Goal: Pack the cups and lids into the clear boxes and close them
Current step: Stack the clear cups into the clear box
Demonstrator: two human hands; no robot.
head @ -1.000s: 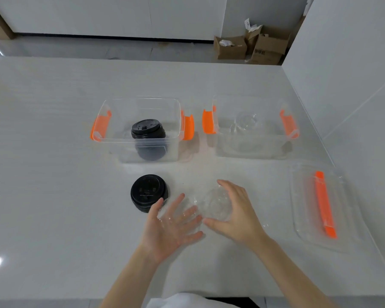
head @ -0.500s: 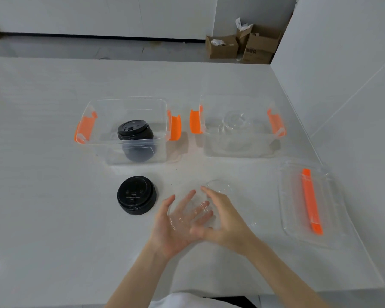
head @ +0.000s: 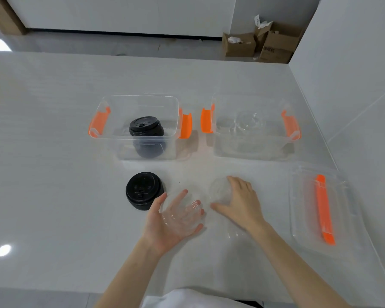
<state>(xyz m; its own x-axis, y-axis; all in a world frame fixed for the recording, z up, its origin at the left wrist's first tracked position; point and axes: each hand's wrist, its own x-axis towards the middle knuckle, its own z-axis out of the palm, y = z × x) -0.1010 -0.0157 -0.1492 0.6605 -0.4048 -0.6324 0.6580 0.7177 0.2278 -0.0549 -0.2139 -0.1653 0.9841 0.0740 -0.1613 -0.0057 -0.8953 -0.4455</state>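
Note:
My left hand (head: pixel 173 221) lies palm up near the table's front with a clear lid (head: pixel 182 210) resting in it, fingers spread around it. My right hand (head: pixel 240 207) sits just to the right, curled over a clear stack of dome lids (head: pixel 219 191) on the table. A stack of black lids (head: pixel 143 191) stands left of my left hand. The left clear box (head: pixel 111 138) is open and holds black lids (head: pixel 146 127). The right clear box (head: pixel 218 138) is open and holds clear lids (head: pixel 251 122).
A clear box lid with an orange handle (head: pixel 323 210) lies at the right, near the table's right edge and the white wall. Orange latches stick out from both boxes. Cardboard boxes (head: pixel 260 44) stand on the floor beyond the table.
My hands were together around the clear stack half a second ago. They have moved apart, and my left hand has come away to the left with one clear lid in its palm.

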